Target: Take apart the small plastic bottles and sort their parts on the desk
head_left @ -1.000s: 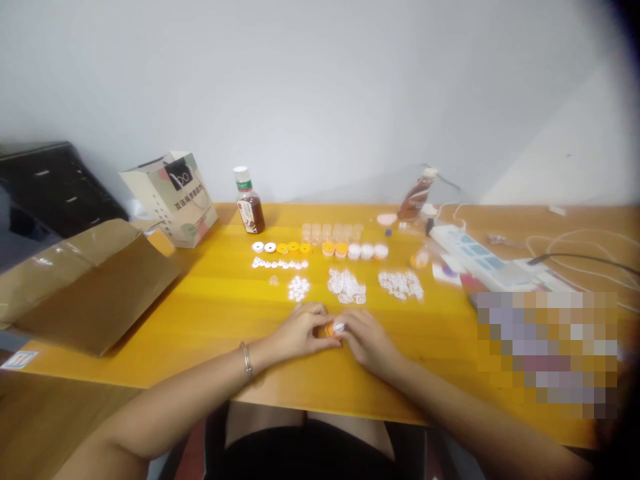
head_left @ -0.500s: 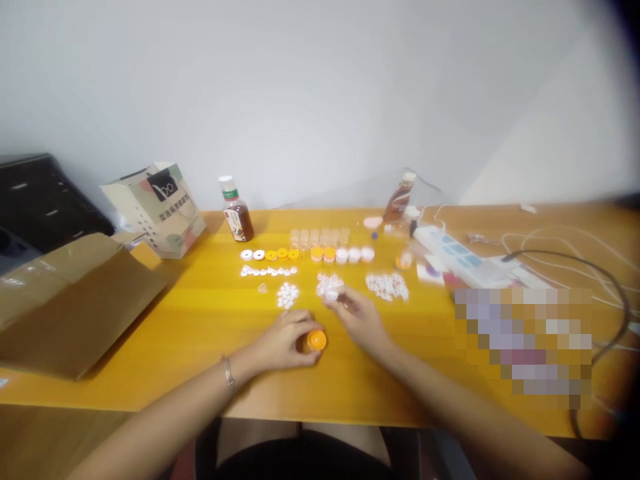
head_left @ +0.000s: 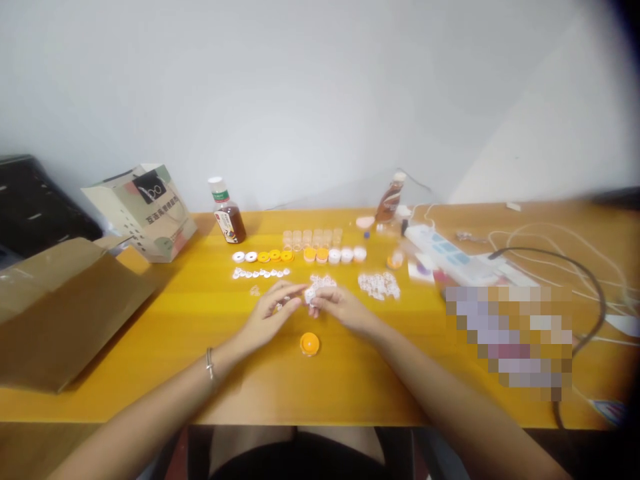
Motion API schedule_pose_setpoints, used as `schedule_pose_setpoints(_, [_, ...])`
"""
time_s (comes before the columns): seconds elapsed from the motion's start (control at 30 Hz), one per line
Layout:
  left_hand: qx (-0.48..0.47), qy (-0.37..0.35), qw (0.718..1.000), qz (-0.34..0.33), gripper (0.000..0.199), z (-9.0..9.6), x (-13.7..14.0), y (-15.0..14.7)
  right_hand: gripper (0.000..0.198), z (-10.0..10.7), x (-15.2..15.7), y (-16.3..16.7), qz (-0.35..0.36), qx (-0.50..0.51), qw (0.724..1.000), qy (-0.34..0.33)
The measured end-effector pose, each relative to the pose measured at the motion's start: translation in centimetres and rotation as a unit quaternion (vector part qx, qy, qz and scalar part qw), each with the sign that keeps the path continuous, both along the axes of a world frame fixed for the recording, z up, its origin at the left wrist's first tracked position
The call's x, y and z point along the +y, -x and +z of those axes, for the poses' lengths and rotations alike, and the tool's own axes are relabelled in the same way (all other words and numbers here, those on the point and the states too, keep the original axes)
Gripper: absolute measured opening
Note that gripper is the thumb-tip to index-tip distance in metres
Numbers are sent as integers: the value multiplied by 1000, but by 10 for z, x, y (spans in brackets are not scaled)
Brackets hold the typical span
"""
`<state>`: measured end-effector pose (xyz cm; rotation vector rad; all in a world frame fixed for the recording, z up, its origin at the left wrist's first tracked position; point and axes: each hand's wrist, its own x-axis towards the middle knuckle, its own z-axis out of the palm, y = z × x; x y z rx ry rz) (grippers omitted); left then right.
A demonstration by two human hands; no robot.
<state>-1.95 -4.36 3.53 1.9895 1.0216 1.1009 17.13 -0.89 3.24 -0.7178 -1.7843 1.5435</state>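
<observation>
My right hand (head_left: 345, 309) pinches a small white plastic piece (head_left: 309, 295) between thumb and fingers, above the middle of the table. Close on its left is my left hand (head_left: 274, 315), thumb and fingers apart, fingertips near that piece; whether they touch it I cannot tell. Nearer to me, an orange round cap (head_left: 309, 344) lies by itself on the table. Behind the hands are a heap of small clear-white parts (head_left: 323, 281) and a row of small white pieces (head_left: 261, 273). My left hand partly covers another group of white pieces.
White and orange caps (head_left: 275, 255) stand in a row, with clear cups (head_left: 313, 237) behind. More clear parts (head_left: 379, 285) lie to the right. Farther out are two bottles (head_left: 229, 223), a power strip (head_left: 443, 250) with cables, a paper bag (head_left: 145, 213) and a cardboard box (head_left: 75, 307).
My left hand has let go of the orange cap and moved forward to my right hand. My right hand has drawn slightly left with the white piece.
</observation>
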Motion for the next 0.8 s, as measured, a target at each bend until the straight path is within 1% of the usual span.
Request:
schedule_pose_setpoints(0.07, [-23, 8, 999, -29, 29, 1, 2, -6, 30, -1, 1, -4, 1, 13, 1000, 14])
schedule_pose_setpoints(0.2, [-75, 31, 995, -48, 25, 0, 8, -16, 27, -3, 1, -9, 1, 34, 999, 33])
schedule_pose_setpoints(0.33, [-101, 55, 991, -71, 24, -2, 11, -19, 26, -4, -2, -6, 10, 55, 997, 60])
schedule_pose_setpoints(0.43, [-114, 37, 991, -60, 23, -5, 9, -17, 25, -5, -4, -3, 1, 71, 993, 95])
schedule_pose_setpoints(0.57, [-100, 6, 995, -25, 22, -5, 6, -16, 24, -6, -5, -1, -11, 97, 986, 136])
schedule_pose_setpoints(0.7, [-83, -10, 996, -30, 22, -6, 5, -14, 20, -7, -6, -1, -16, 119, 981, 155])
schedule_pose_setpoints(0.8, [-55, -18, 998, -20, 22, -6, 5, -12, 20, -8, -6, 0, -23, 109, 981, 156])
